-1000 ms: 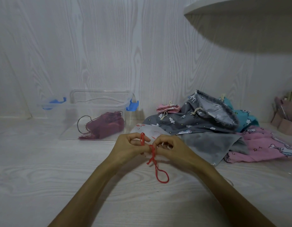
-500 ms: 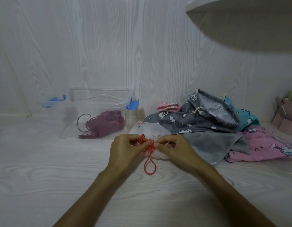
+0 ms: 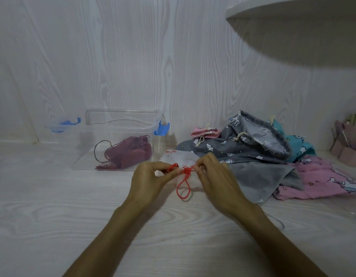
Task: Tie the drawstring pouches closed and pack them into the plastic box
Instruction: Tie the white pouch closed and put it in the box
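Note:
A white translucent pouch (image 3: 183,157) lies on the table in front of me. Its red drawstring (image 3: 184,186) is knotted at the pouch's mouth, with a loop hanging toward me. My left hand (image 3: 151,180) pinches one end of the red cord. My right hand (image 3: 215,176) pinches the other end just right of the knot. The clear plastic box (image 3: 121,124) with blue latches stands at the back left, holding a dark red pouch (image 3: 131,154). A pile of pouches sits to the right: a grey patterned pouch (image 3: 249,144), a small pink pouch (image 3: 206,132), a teal pouch (image 3: 299,144) and a pink printed pouch (image 3: 323,176).
A pale wood-grain wall rises behind the table. A white rounded shelf (image 3: 293,13) juts out at the top right. A pink holder (image 3: 349,142) with tools stands at the far right edge. A plain grey cloth (image 3: 259,176) lies beside my right hand.
My hands have drawn slightly apart, pulling the red cord ends sideways. The knot has tightened and the hanging loop has grown shorter.

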`<state>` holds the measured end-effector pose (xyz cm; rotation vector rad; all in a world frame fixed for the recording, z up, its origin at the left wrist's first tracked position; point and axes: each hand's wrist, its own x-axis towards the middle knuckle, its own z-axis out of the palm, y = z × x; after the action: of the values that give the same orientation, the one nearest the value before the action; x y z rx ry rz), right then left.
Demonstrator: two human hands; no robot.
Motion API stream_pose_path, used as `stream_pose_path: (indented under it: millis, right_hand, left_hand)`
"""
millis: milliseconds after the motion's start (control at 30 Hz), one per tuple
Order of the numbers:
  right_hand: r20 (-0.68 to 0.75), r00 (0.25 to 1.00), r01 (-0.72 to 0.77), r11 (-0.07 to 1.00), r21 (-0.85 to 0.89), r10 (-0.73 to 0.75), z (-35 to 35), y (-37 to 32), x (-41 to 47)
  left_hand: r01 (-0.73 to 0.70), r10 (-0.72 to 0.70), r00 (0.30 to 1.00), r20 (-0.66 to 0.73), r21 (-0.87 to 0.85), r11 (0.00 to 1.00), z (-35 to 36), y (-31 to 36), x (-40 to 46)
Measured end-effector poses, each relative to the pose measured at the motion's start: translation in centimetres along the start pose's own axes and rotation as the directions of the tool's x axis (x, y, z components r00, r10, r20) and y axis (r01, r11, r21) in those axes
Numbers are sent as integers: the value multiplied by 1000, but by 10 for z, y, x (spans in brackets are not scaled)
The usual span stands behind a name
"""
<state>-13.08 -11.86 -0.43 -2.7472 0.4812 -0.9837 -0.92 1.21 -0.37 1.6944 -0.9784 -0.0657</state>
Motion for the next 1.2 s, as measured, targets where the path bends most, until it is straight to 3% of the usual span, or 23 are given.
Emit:
stream_pose_path:
  millis: [100,200,267,333,400,467,500,600,733,900,1033,1200]
  right_hand:
    - [-69,987,123,963,-241,-143,1,6,2]
    - [-23,982,171,930,-326,-189,4,13,3]
    - [83,989,135,964,-230,-119,5,13,0]
    - [204,979,-24,999,47,14,2,17,-1]
    - [282,955,-189,916,354,89,-5,19,1]
    - [357,929,-285,801,526,97,-17,24,4]
    - [420,905,-307,788,534,68,-23,26,4]
    - [567,824,-272,880,390,4,-22,28,3]
    - [467,881,-210,945,251,72,0,25,6]
    - [348,925,-271,903,333,150,-1,17,19]
    - [274,955,-240,836,493,112,-47,4,27]
    - [109,992,-7,852,524,-60,-122,-31,53]
  left_hand:
    - [-40,44,999,-30,112,993,-6,-1,3]
    - [-42,57,998,-40,311,950,-8,-2,4]
    - [-2,-4,1000,14,408,913,-8,-7,5]
    - [60,-86,995,45,406,912,-10,-13,6]
    - [136,-159,987,34,355,925,-15,-16,7]
    - [173,-211,976,55,391,904,-20,-17,10]
    - [188,-249,965,83,444,876,-21,-18,11]
    - [249,-416,892,178,574,780,-25,-19,19]
    - [412,-505,805,313,317,854,-18,-8,26]
    - [501,-477,828,296,-8,865,-7,9,26]
    - [449,-377,860,344,-156,880,-23,36,22]
    - [298,-218,930,297,-258,919,-59,91,34]
